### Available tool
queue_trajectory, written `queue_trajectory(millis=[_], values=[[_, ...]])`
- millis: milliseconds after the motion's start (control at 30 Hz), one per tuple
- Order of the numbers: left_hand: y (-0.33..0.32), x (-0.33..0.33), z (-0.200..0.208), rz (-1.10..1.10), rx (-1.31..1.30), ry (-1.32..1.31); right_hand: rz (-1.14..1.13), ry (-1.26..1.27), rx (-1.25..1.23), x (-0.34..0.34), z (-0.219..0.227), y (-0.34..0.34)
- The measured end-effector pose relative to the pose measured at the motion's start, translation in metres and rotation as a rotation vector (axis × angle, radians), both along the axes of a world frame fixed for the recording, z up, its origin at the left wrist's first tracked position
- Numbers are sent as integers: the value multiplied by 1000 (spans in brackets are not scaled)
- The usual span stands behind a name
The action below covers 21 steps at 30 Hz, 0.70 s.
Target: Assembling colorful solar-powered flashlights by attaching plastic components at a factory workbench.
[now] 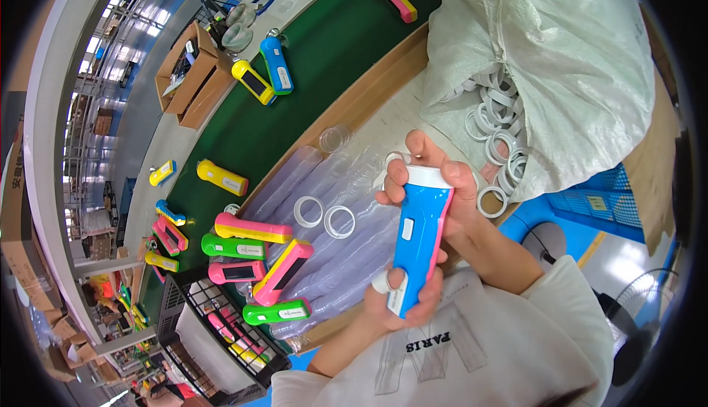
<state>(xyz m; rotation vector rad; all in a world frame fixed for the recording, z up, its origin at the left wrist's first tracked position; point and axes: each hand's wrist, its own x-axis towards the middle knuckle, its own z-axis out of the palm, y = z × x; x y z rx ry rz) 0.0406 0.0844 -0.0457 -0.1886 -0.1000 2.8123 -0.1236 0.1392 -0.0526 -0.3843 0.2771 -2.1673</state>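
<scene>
A blue torch (420, 223) with a pink back and a white switch is held upright in front of my chest. My left hand (422, 302) is wrapped round its lower end; a white cover sits on that thumb. My right hand (459, 186) grips the top, fingers and thumb closed about the white ring (430, 177) on the torch's head. Another white ring shows partly behind the right fingertips. Two loose white rings (340, 222) lie on the clear plastic tubes (335, 259) just left of the torch.
A white woven sack (546, 60) spills several white rings (501, 145) at the right. Pink, green and yellow torches (253, 228) lie left of the tubes. More sit along the green belt (302, 105). A black crate (199, 341) stands lower left, a cardboard box (195, 75) beyond the belt.
</scene>
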Motion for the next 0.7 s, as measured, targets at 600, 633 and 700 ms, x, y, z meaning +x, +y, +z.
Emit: queue_trajectory(millis=[600, 633, 700], values=[[-32, -8, -14, 122, -984, -209, -119, 124, 490, -3, -1, 16], [-37, -9, -19, 117, -734, -220, -77, 65, 439, -9, -5, 19], [-44, -14, -18, 98, -398, -282, -40, 61, 394, -15, -3, 22]])
